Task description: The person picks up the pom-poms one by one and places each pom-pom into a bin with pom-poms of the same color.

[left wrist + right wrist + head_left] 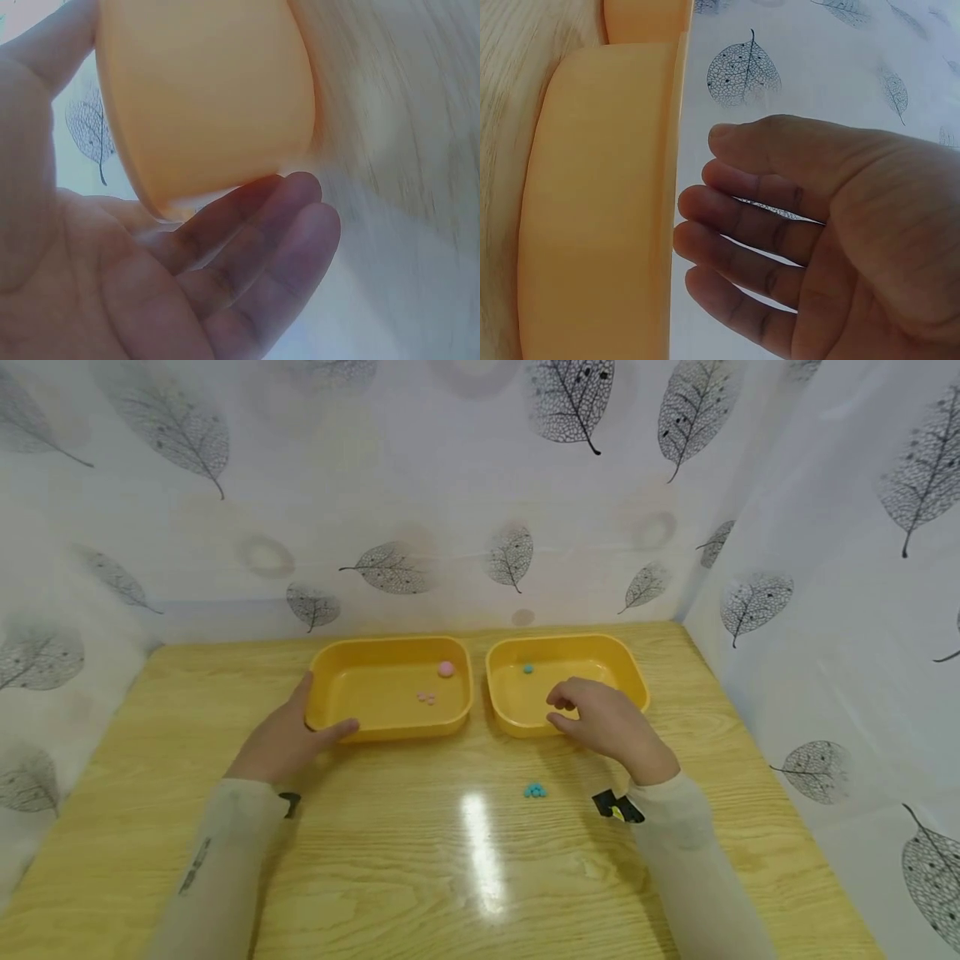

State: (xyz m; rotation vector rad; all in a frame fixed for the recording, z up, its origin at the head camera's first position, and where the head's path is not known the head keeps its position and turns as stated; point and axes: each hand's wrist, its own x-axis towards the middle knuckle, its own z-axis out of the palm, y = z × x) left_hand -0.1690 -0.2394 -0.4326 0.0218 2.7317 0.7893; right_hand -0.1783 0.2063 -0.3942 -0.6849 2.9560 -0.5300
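Cloth (450, 485) printed with dark leaves stands from nine o'clock through twelve to three around a wood-grained table (390, 860). Leftmost, the left hand (279, 741) grips the nine o'clock end of the left tray (367, 693), a yellow one at the table's eleven o'clock; its thumb lies on the near wall, spread well away from the forefinger at the end wall, and the other fingers bend beside the plastic. In this tray, tiny pink bits (421, 697) lie towards four o'clock of its middle and a pink ball (446, 669) rests near two o'clock. Just beside it, at three o'clock, sits the right tray (517, 700), with one turquoise bit (528, 668) towards its ten o'clock. A turquoise cluster (535, 790) lies outside on the wood, at about half past six from that tray. Farthest right, the right hand (609, 720) hovers over the tray's five o'clock side, fingers loosely bent, thumb apart from the fingertips, with nothing visible pinched between them; whether it touches the rim, I cannot tell.
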